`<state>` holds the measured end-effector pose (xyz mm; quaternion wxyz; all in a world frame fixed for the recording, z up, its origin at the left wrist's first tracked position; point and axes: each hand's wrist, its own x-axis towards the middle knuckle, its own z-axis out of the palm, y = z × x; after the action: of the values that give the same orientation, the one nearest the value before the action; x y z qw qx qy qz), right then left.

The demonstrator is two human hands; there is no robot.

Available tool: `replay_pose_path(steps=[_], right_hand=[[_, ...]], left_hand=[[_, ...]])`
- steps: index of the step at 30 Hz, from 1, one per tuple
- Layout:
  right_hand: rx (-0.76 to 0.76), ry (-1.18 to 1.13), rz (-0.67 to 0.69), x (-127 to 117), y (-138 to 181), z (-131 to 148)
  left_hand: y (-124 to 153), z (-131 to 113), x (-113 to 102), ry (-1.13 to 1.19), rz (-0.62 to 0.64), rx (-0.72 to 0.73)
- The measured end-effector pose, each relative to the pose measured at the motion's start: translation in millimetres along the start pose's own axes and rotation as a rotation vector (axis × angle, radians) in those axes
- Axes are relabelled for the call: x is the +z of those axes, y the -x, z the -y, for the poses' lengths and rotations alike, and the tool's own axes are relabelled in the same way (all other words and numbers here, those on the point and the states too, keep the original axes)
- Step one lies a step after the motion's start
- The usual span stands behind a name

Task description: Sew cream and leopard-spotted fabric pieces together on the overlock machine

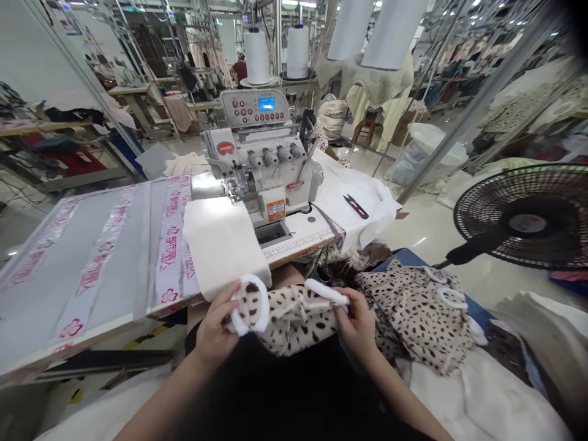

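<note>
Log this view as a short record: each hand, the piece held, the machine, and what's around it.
left hand: grips spotted fabric beside a rounded white trim
right hand: pinches the same fabric at a white strip
sewing machine: in front of the person, display lit blue
cream cloth: at the machine's front left
thread snips: on white cloth, right of the machine
spotted pile: to the person's right
fan: far right

Both hands (217, 321) (358, 324) in pinch grip, well apart
</note>
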<state>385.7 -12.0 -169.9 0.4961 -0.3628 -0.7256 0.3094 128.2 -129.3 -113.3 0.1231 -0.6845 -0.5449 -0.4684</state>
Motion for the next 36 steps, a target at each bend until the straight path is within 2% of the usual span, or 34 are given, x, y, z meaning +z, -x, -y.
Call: replay_pose_path(steps=[3, 6, 10, 15, 18, 23, 26, 33, 36], right_hand=[[-0.148, -0.006, 0.023, -5.8, 1.8, 2.2], [-0.288, 0.083, -0.008, -11.5, 0.2, 9.2], [-0.355, 0.161, -0.032, -13.0, 3.5, 14.1], [-0.311, 0.136, -0.042, -8.8, 14.1, 9.4], [-0.298, 0.151, -0.038, -8.3, 16.8, 7.9], [-0.304, 0.167, -0.040, -9.9, 16.3, 11.0], [-0.303, 0.155, -0.040, -10.2, 16.5, 10.7], [-0.271, 0.171, 0.023, -10.3, 19.1, 0.8], [-0.161, 0.184, 0.125, -8.6, 14.5, 7.2]], left_hand=[[5.5, 0.5, 2.8, -0.011, 0.038, -0.003], [7.9, -0.9, 5.9, -0.024, 0.061, 0.022], [14.4, -2.0, 10.1, 0.069, 0.128, -0.021], [33.1, 4.0, 12.8, -0.003, 0.280, -0.102], [42.1, 4.8, 15.4, 0.023, 0.272, -0.170], [48.4, -2.6, 23.1, 0.027, 0.174, -0.566], [50.3, -4.6, 26.0, 0.100, 0.196, -0.724], [52.6, -2.7, 24.7, 0.122, 0.235, -0.793], [44.6, -8.4, 22.8, 0.152, 0.257, -0.799]])
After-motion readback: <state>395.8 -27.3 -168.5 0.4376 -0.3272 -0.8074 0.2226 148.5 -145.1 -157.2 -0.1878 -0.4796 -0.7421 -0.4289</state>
